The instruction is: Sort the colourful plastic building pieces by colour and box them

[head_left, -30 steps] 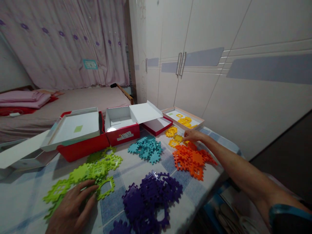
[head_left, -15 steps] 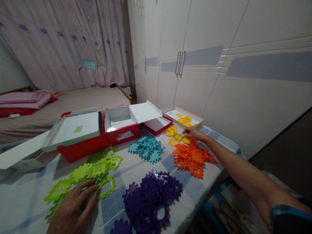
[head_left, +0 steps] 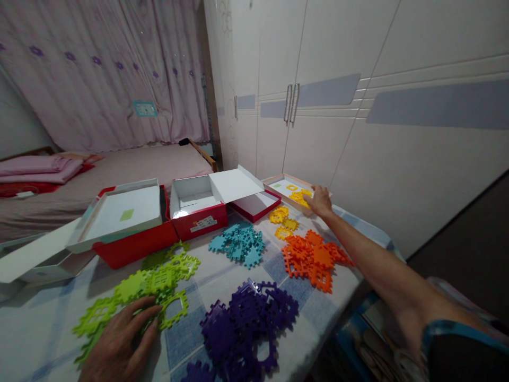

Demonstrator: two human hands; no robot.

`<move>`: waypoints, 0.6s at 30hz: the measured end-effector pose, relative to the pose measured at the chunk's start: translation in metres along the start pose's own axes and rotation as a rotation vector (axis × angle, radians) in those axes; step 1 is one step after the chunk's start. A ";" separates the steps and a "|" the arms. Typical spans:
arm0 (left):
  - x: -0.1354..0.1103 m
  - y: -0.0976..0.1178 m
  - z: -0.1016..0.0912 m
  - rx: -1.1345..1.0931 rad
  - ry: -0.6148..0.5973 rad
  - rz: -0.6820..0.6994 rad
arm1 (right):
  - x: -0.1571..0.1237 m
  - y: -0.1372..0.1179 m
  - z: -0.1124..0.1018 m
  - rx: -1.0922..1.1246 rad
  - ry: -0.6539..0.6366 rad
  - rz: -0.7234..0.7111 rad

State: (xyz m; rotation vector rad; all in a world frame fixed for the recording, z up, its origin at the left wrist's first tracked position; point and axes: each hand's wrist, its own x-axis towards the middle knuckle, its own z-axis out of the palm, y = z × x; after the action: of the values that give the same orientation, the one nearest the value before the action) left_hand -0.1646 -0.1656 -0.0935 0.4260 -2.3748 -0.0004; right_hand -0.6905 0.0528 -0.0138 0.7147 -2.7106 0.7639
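Observation:
At the lower left my left hand (head_left: 123, 339) rests on the table against the lime-green interlocking plastic pieces (head_left: 137, 284). Its fingers are loosely spread, and part of the green pile is hidden under it. My right hand (head_left: 321, 201) reaches over the near right edge of a shallow tray (head_left: 274, 184) with yellow pieces (head_left: 300, 197) inside. Thumb and fingers close around a yellow interlocking piece (head_left: 307, 200), partly covered by the hand. A few more yellow pieces (head_left: 283, 223) lie on the cloth in front of the tray.
Purple pieces (head_left: 246, 323) lie at the front, orange ones (head_left: 314, 260) at right, teal ones (head_left: 238, 244) in the middle. An open red-and-white box (head_left: 199, 217), a red lid (head_left: 270, 204) and another red box (head_left: 135, 246) stand behind. A white wardrobe (head_left: 318, 148) borders the table.
My right hand has moved away from the loose yellow pieces to the tray, and fewer yellow pieces lie on the cloth. My left hand has stayed in place.

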 end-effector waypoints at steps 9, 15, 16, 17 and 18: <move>0.000 0.001 0.001 0.008 -0.014 0.008 | -0.052 -0.025 0.026 -0.115 -0.492 -0.224; -0.002 -0.001 0.002 0.003 -0.023 0.004 | -0.050 -0.028 0.030 -0.111 -0.463 -0.175; -0.002 -0.002 0.002 0.002 -0.025 -0.003 | -0.048 -0.027 0.031 -0.095 -0.448 -0.169; -0.003 -0.002 0.002 0.001 -0.026 -0.009 | -0.046 -0.025 0.031 -0.076 -0.431 -0.161; -0.003 -0.002 0.003 -0.002 -0.031 -0.014 | -0.045 -0.024 0.032 -0.055 -0.411 -0.151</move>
State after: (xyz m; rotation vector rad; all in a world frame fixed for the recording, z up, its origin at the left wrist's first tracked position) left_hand -0.1637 -0.1669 -0.0979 0.4449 -2.4025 -0.0157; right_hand -0.6431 0.0356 -0.0454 1.1589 -2.9708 0.5533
